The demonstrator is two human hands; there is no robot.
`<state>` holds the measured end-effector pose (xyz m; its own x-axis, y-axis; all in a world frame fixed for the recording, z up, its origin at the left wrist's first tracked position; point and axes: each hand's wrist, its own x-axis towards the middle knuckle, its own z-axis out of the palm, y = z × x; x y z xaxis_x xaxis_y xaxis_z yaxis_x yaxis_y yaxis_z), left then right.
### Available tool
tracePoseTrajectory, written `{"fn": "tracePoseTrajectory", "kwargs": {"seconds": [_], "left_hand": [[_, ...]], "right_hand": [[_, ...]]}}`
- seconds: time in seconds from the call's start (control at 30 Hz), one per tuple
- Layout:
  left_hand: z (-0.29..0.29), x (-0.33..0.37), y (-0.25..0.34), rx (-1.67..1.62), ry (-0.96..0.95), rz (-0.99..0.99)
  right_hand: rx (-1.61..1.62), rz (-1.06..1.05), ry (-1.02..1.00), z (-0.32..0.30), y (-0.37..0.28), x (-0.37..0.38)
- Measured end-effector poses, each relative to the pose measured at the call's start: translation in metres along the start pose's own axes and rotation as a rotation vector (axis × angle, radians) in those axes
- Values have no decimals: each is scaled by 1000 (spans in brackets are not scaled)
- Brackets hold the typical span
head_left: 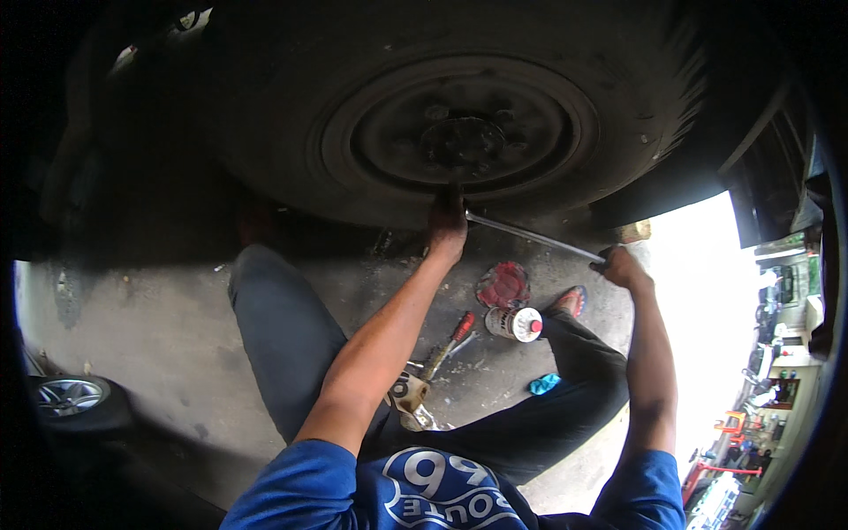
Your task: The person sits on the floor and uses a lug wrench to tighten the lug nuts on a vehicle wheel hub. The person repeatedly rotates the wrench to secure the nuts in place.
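A large dark tire with its wheel rim hangs in shadow ahead of me; lug nuts ring the hub. My left hand is closed around the near end of a long-handled wrench, just below the hub. Its fingers are dark against the wheel, and they hide the head of the tool and what it fits on. Out to the right, my right hand grips the far end of the handle. The shiny shaft slants down to the right between my two hands.
On the concrete floor between my legs are a red dish, a white can with a red cap, a red-handled tool, a stained plastic container and a blue cloth. Another wheel lies at left.
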<state>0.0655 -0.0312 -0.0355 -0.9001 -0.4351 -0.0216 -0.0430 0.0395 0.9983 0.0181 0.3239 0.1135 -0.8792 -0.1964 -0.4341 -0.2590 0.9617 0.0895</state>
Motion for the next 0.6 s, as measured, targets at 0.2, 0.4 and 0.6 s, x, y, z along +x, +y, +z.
{"fn": "tracePoseTrajectory", "kwargs": {"seconds": [0.2, 0.4, 0.6], "left_hand": [[6, 14, 13, -977, -101, -334], [-16, 10, 43, -1144, -148, -443], [-12, 16, 24, -1380, -181, -427]], "right_hand": [[-335, 143, 278, -187, -103, -106], [-651, 57, 382, -257, -224, -142], [-779, -217, 487, -272, -293, -162]]}}
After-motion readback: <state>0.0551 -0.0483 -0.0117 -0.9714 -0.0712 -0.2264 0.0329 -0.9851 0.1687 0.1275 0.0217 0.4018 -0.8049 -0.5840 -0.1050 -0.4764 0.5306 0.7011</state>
